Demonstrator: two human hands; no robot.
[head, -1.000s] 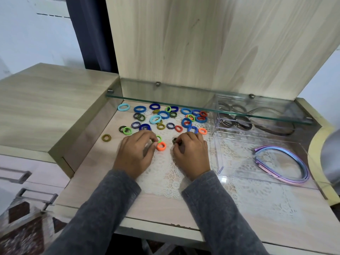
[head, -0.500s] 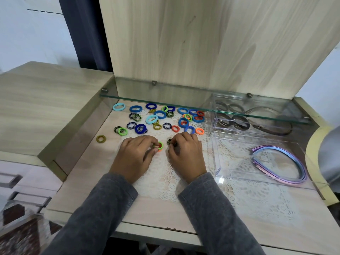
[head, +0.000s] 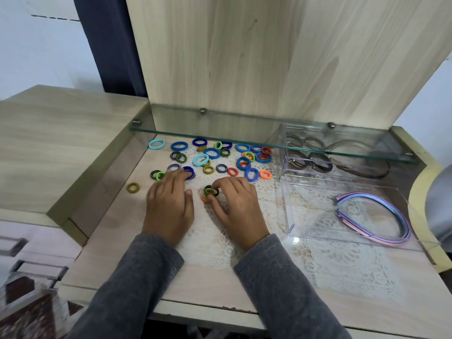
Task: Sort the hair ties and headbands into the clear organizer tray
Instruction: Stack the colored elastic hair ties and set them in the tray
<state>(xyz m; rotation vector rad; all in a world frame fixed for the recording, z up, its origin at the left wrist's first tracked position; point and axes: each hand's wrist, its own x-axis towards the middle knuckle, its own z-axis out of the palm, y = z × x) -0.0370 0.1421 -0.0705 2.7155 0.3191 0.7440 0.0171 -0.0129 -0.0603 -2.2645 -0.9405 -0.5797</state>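
Several small hair ties [head: 211, 152] in blue, green, orange and olive lie scattered on the desk under a glass shelf. My right hand [head: 236, 206] pinches a small stack of hair ties [head: 210, 192], olive and dark on top, orange beneath. My left hand [head: 170, 204] lies flat beside it, fingertips touching a dark blue tie [head: 189, 172]. The clear organizer tray [head: 291, 216] stands to the right. Its near compartment holds pink and purple headbands [head: 381, 211]. Its far compartments hold dark headbands [head: 320, 162].
One olive tie [head: 133, 187] lies alone at the left, near the raised wooden side cabinet [head: 49, 143]. The glass shelf [head: 244, 135] overhangs the back of the desk. A white lace mat [head: 244, 241] covers the middle.
My left hand let go of the ties and slid left and forward to lie flat. My right hand now holds the gathered stack alone.
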